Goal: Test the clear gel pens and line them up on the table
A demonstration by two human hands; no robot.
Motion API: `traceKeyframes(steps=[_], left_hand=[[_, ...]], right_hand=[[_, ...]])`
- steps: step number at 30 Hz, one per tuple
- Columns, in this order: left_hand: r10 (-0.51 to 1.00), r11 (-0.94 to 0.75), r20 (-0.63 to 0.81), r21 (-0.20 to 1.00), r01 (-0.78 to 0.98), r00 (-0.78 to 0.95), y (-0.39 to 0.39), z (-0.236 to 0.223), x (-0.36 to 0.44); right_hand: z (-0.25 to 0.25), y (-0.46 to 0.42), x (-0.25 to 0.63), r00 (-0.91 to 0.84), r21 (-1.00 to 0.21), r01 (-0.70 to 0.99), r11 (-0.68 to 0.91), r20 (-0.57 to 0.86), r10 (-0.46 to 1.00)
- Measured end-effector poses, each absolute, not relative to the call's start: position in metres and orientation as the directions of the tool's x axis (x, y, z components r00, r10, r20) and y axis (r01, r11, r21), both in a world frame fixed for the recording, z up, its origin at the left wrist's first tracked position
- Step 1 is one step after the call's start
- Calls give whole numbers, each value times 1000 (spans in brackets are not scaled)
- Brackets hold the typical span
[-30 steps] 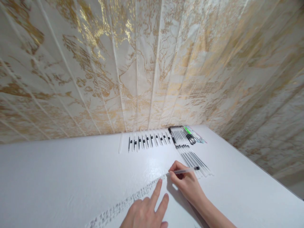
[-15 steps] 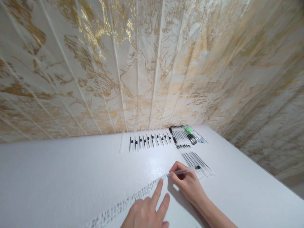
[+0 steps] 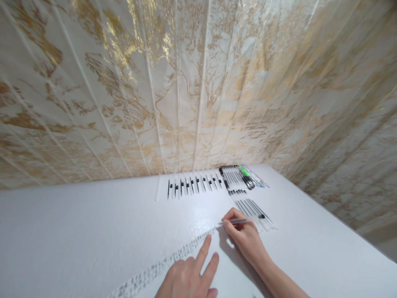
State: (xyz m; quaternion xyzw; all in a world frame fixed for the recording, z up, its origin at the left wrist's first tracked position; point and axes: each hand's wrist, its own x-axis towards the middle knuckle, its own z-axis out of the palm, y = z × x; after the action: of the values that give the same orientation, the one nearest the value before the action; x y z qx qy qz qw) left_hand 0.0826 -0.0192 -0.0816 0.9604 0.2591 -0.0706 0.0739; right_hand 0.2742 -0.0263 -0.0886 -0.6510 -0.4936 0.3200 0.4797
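Observation:
My right hand point(image 3: 243, 234) pinches a clear pen with a black end point(image 3: 252, 219), its tip pointing left at the end of the lines of writing. The pen lies slanted across the hand, black end to the right. My left hand point(image 3: 190, 275) rests with fingers spread, the index fingertip just below the writing. Rows of small dark handwriting point(image 3: 161, 265) run from the lower left up to the pen tip, on a white sheet point(image 3: 231, 275) whose edges are hard to tell from the table. The words are too small to read.
Several pens with black ends point(image 3: 248, 205) lie side by side beyond my right hand. Further back are a row of separated pen parts point(image 3: 192, 186), more black pens point(image 3: 234, 176) and a bright green pen point(image 3: 244, 170). A gold-patterned curtain point(image 3: 173, 91) hangs behind the white table point(image 3: 62, 223).
The pen tip and my right hand have shifted slightly upward, with the pen still gripped. My left hand stays spread in nearly the same place. The view has moved a little.

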Motion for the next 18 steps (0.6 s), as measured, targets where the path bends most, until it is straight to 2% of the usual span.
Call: traceKeyframes(steps=[3,6,9,11,13,15,18], left_hand=[[485,-837,-190,183,516,854,-20,-78,81],[518,-780,-118,341,525,847,-17,-70,74],[640,-666,6,503,551,769,-9,-49,57],[725,-592,61,565,575,686,-4,-30,38],[792,-510,32,583,633,609,-3,-14,14],[820,-436,-68,569,697,568,-11,-7,-7],[805,-433,-121,548,715,580,-31,-17,-24]], right_hand=[[-91,-26,279,373,-968,246,-49,47,927],[-91,-27,281,383,-951,308,-2,122,916],[-89,-29,282,368,-940,340,22,155,917],[-89,-30,282,345,-944,326,42,161,925],[-88,-31,281,317,-947,311,80,182,931],[-84,-31,278,295,-943,308,125,220,930],[-67,-36,267,236,-924,328,196,281,930]])
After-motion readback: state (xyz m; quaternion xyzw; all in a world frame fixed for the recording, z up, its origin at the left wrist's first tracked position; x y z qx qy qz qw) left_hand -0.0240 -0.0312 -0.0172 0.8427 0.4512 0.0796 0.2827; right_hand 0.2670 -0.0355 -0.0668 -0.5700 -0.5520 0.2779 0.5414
